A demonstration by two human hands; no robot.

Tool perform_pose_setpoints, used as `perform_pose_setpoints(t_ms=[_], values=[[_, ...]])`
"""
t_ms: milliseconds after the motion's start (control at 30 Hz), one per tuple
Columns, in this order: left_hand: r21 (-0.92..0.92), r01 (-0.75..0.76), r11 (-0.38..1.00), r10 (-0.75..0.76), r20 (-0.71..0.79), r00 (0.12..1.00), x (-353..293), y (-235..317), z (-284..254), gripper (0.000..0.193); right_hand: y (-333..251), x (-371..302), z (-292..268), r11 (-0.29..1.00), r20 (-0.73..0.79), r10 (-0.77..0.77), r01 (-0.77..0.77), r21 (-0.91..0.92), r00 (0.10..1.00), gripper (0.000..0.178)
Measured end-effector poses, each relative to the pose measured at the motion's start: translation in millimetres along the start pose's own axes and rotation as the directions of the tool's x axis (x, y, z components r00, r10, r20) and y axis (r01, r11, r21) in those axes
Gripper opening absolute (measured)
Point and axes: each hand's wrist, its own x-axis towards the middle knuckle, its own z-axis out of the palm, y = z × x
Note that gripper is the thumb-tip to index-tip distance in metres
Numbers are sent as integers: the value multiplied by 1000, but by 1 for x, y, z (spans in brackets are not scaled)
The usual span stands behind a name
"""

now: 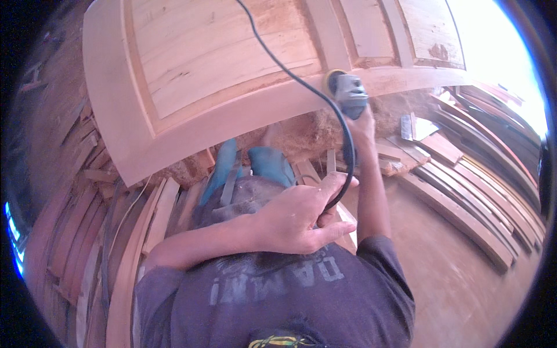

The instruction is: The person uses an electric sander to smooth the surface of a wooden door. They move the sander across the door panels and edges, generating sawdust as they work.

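Panelled wooden door (191,75): lies flat ahead of person. Sander (348,93): on door's near rail, disc on wood. Right hand (361,124): closed around sander rear. Left hand (299,217): fingers curled, gripping black power cord (301,81) near chest.

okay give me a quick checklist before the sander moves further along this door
1. Right hand grips the sander: ok.
2. Left hand holds the black cord clear of the disc: ok.
3. Sanding disc sits flat on the wooden door: cannot tell.
4. Cord lies across the door panel, in the sanding area: not ok.
5. Footing among sawdust and loose boards: cannot tell.
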Motion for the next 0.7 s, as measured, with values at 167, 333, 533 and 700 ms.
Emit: perform_pose_setpoints(t_ms=[167, 333, 533, 700], values=[[16, -31, 999, 31, -7, 1000, -28, -17, 12, 75, 29, -23, -4, 992, -48, -35, 41, 119, 998, 63], [62, -33, 998, 35, -26, 999, -68, -27, 6, 70, -4, -98, 57, 967, 123, -159, 129, 219, 980, 58], [122, -37, 992, 43, -45, 998, -116, -37, -6, 63, -128, -197, 157, 957, 469, -262, 288, 16, 844, 65], [127, -114, 985, 126, -91, 988, -145, -59, -8, 76, -163, -241, 233, 884, 543, -391, 467, -3, 744, 60]])
